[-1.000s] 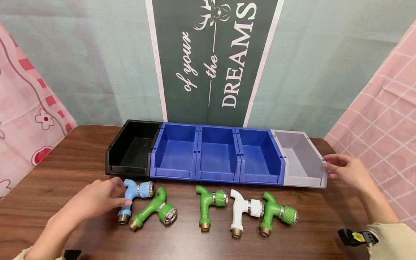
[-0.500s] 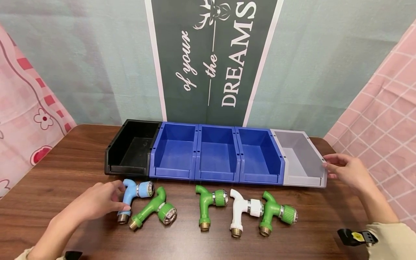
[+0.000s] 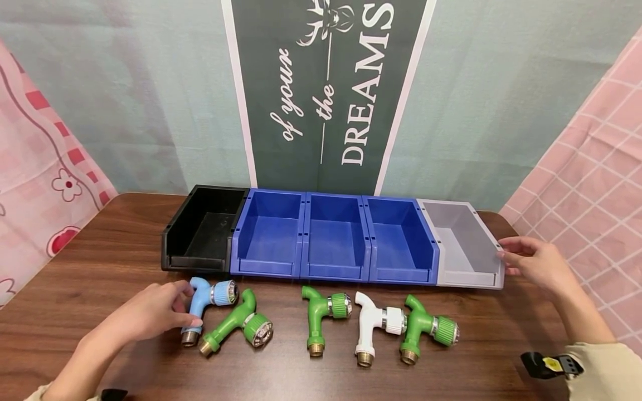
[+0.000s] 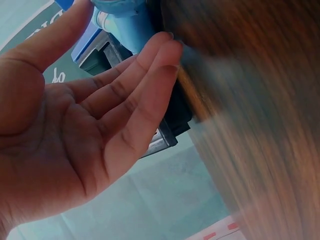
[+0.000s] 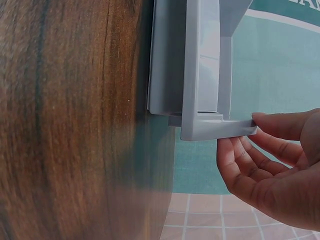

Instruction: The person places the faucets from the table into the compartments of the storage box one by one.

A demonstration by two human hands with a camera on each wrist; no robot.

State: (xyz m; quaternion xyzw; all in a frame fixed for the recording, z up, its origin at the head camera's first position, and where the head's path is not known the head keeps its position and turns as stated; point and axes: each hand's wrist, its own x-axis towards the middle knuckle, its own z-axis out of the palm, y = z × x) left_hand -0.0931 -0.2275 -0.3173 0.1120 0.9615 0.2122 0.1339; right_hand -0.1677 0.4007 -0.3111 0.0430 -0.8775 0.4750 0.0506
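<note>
The left hand has its thumb and bent fingers around the blue tap, which lies on the desk; how firm, I cannot tell. The right hand pinches the outer wall of the grey bin. If the left hand swings the blue tap inward, its knob could knock the green tap just beside. A pull by the right hand might shift the grey bin out of line.

A light-blue faucet lies in front of the black bin. Well right of that, a gray bin stands upright.
</note>
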